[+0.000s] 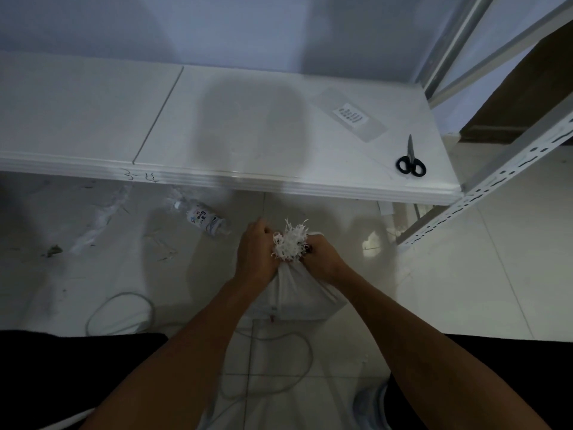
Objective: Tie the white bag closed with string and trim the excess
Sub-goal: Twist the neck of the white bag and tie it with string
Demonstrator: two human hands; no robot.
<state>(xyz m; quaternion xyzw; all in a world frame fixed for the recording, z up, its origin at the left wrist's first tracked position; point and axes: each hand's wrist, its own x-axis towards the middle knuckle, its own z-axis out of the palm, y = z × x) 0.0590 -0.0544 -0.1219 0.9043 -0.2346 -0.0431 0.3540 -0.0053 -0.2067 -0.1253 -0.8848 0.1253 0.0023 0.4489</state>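
A white bag (297, 293) stands on the tiled floor between my knees, its frayed mouth (291, 243) bunched upward. My left hand (257, 252) is closed against the left side of the gathered neck. On the right side of the neck my right hand (322, 256) is closed too, with something small and dark red at its fingers. White string (279, 389) lies in loops on the floor below the bag. Whether string runs around the neck is hidden by my hands. Black-handled scissors (410, 161) lie shut on the white table (248, 125) at the right.
A plastic bottle (203, 220) lies on the floor under the table edge. A clear packet with a label (352, 116) rests on the table. A grey metal shelf frame (483, 187) stands at the right. Another string loop (121, 311) and debris lie at the left.
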